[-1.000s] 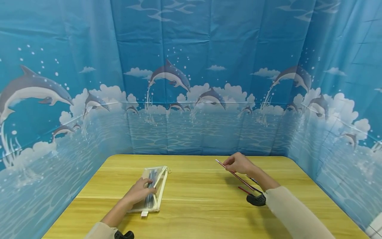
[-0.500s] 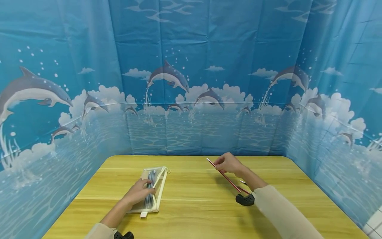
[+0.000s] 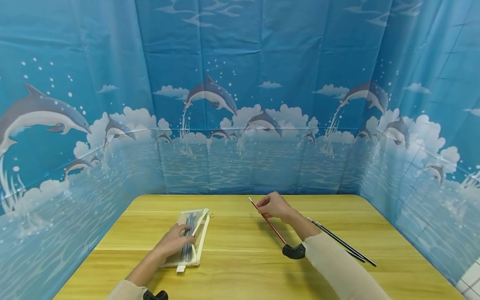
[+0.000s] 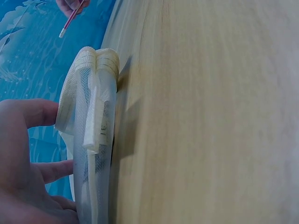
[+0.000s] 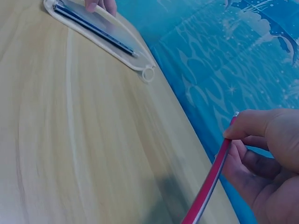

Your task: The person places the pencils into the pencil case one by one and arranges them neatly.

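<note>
My right hand [image 3: 275, 206] pinches a red pencil [image 3: 273, 227] with a white tip between thumb and fingers, above the table's far part. In the right wrist view the pencil [image 5: 209, 186] slants down from the fingertips. At the left, a see-through mesh pencil pouch [image 3: 200, 243] with cream edging lies flat, several dark pencils [image 3: 189, 233] inside it. My left hand [image 3: 174, 241] rests on the pouch, fingers spread and pressing its top. Seen from the left wrist, the fingertips touch the pouch [image 4: 93, 140] from above.
Dark pencils [image 3: 345, 241] lie on the yellow wooden table [image 3: 240, 271] to the right of my right forearm, partly hidden by the sleeve. A blue dolphin-print curtain [image 3: 240, 166] stands around the table's back and sides.
My right hand has moved left with the red pencil, toward the pouch. More of the dark pencils on the right now shows. My left hand stays on the pouch.
</note>
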Motion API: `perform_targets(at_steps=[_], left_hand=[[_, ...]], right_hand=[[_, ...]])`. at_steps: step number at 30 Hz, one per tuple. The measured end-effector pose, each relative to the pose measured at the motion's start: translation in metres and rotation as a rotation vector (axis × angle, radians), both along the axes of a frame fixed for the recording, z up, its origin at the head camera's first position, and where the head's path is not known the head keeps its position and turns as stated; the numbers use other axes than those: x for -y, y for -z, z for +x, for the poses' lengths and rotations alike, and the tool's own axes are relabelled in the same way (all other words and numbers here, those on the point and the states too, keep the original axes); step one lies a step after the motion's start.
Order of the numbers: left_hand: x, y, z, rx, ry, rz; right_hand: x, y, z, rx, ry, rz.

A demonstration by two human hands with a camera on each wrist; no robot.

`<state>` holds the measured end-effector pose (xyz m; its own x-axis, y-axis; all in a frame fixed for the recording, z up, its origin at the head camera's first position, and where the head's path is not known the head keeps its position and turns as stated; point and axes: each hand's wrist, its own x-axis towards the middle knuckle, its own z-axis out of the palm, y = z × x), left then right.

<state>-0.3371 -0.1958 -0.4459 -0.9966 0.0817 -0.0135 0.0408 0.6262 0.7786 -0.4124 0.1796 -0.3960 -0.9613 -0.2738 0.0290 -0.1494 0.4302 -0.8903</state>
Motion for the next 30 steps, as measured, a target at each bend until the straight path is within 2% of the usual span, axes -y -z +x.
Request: perform_targets(at_steps=[11,18,22,30], left_hand=[[0.002,0.002,-0.002,0.005,0.0,0.009],[0.003,0.003,-0.003,0.012,0.006,0.007],[0.003,0.003,-0.003,0.01,0.009,0.007],[0.002,0.002,-0.002,0.008,0.007,0.002]], right_hand=[[0.022,0.016,-0.007,0.039,-0.057,-0.093],[0.04,0.024,-0.008,0.081,-0.025,-0.199],[0.051,0.03,-0.007,0.096,-0.034,-0.257],[0.073,0.035,-0.005,0.123,-0.015,-0.312]])
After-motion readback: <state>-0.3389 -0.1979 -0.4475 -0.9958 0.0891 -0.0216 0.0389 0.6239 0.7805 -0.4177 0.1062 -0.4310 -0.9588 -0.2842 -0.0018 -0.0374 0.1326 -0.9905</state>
